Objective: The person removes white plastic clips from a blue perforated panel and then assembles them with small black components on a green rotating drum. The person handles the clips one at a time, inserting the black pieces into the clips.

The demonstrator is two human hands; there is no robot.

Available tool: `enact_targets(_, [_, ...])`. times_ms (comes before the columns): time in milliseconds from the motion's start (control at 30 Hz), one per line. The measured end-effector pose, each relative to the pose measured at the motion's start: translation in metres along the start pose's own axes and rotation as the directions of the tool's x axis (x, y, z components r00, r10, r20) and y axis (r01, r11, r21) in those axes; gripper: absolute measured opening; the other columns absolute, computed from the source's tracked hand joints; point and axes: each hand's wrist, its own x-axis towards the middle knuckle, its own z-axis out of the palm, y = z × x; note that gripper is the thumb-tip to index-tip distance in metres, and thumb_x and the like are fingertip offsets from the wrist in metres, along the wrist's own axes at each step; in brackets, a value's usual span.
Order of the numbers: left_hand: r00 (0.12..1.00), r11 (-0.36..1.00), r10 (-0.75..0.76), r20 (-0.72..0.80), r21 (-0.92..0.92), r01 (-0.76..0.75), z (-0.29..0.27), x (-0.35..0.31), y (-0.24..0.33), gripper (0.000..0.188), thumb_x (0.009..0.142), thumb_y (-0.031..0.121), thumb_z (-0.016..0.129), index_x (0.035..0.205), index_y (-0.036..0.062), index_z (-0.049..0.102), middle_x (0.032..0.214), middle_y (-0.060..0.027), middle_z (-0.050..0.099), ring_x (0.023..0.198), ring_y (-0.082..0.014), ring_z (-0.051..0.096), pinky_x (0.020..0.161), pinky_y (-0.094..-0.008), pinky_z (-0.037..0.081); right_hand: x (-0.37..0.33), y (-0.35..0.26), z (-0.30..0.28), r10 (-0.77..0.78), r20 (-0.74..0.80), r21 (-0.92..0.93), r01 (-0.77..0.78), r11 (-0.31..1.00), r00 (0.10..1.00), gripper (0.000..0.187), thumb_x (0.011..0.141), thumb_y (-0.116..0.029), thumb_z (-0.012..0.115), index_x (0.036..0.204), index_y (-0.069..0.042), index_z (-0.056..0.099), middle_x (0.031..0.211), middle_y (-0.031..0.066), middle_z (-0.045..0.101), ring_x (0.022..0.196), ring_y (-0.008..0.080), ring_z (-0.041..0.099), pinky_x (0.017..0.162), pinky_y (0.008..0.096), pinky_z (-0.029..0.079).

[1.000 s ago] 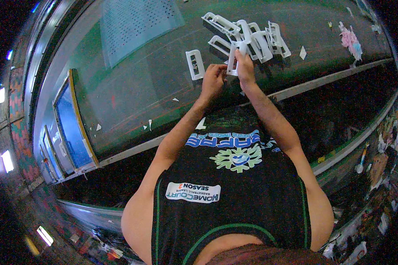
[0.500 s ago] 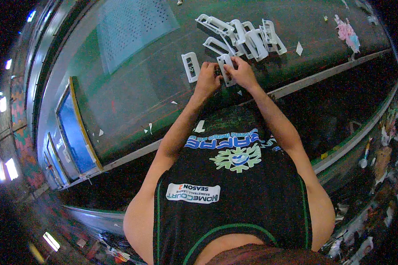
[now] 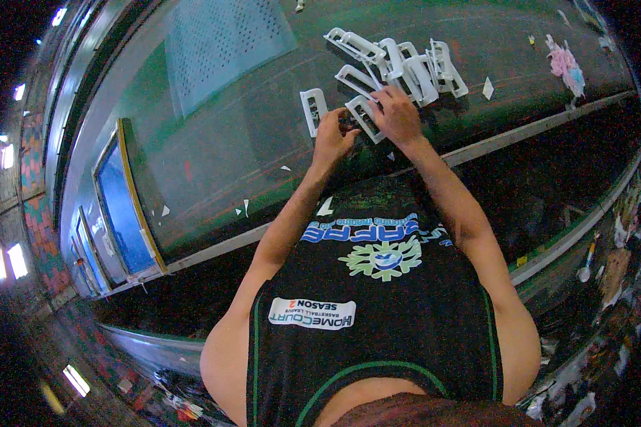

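while both hands meet over the green worktop (image 3: 214, 164), the right hand (image 3: 399, 117) has its fingers curled down on a white plastic frame piece (image 3: 363, 114), holding its right end. the left hand (image 3: 332, 136) closes its fingertips on the piece's near left edge. a single white frame (image 3: 311, 112) lies just left of them, and a pile of white frames (image 3: 399, 60) sits just beyond. a perforated pale panel (image 3: 221, 43) rests far left.

plastic frames (image 3: 406, 60) piled on bench (image 3: 249, 156), single frame (image 3: 311, 111) left
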Motion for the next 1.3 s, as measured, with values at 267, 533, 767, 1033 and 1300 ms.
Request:
enact_targets(267, [0.999,0.999,0.003,-0.047,0.046,-0.001,-0.019,-0.002,0.013,0.045,0.081,0.006,0.079,0.121,0.0001,0.059,0.113,-0.0157,0.059,0.083,-0.0263,0.069,0.073,-0.0348,0.057,0.062,0.007,0.043,-0.141,0.305,-0.315,0.24,0.918,0.942,0.016,0.083,-0.019,0.059,0.079,-0.007,0.069,0.081,0.0118,0.068,0.082,0.0293,0.069,0.073,0.0454,0.056])
enact_targets(533, [0.935,0.869,-0.314,-0.165,-0.447,0.213,-0.047,0.015,0.031,0.035,0.096,0.014,0.068,0.125,0.0004,0.057,0.112,-0.0124,0.066,0.093,-0.0184,0.068,0.078,-0.032,0.057,0.067,-0.024,0.01,-0.349,-0.041,-0.124,0.341,0.932,0.936,0.011,0.085,-0.017,0.068,0.086,-0.006,0.064,0.082,0.0091,0.064,0.08,0.0274,0.064,0.073,0.0412,0.051])
enact_targets(767, [0.918,0.87,-0.327,-0.223,-0.449,0.201,-0.06,0.024,0.069,0.033,0.099,0.01,0.062,0.131,0.0035,0.058,0.1,-0.0065,0.066,0.09,-0.0118,0.062,0.083,-0.0287,0.053,0.037,-0.084,-0.037,-0.5,-0.011,-0.057,0.498,0.865,0.866,0.023,0.086,-0.014,0.072,0.108,-0.006,0.07,0.095,0.0052,0.066,0.094,0.0257,0.062,0.086,0.0413,0.047])
enact_targets(1033, [0.991,0.905,0.022,-0.132,-0.418,-0.076,-0.072,-0.004,0.09,0.053,0.088,-0.008,0.064,0.138,0.0079,0.06,0.115,-0.0086,0.065,0.097,-0.0152,0.067,0.082,-0.0284,0.056,-0.007,-0.088,-0.064,0.179,0.625,0.759,-0.645,0.088,0.76,0.057,0.101,-0.037,0.061,0.145,-0.006,0.041,0.124,0.0099,0.056,0.111,0.0237,0.058,0.094,0.0351,0.049])
enact_targets(1300, [0.952,0.908,0.106,-0.288,-0.363,-0.211,-0.055,-0.011,0.106,0.041,0.088,-0.008,0.067,0.127,0.0048,0.065,0.127,-0.0156,0.067,0.104,-0.0219,0.07,0.085,-0.0318,0.058,-0.025,-0.121,-0.075,0.193,0.636,0.743,-0.661,0.111,0.747,0.056,0.108,-0.045,0.04,0.149,-0.007,0.033,0.11,0.0065,0.058,0.083,0.014,0.061,0.066,0.0294,0.05])
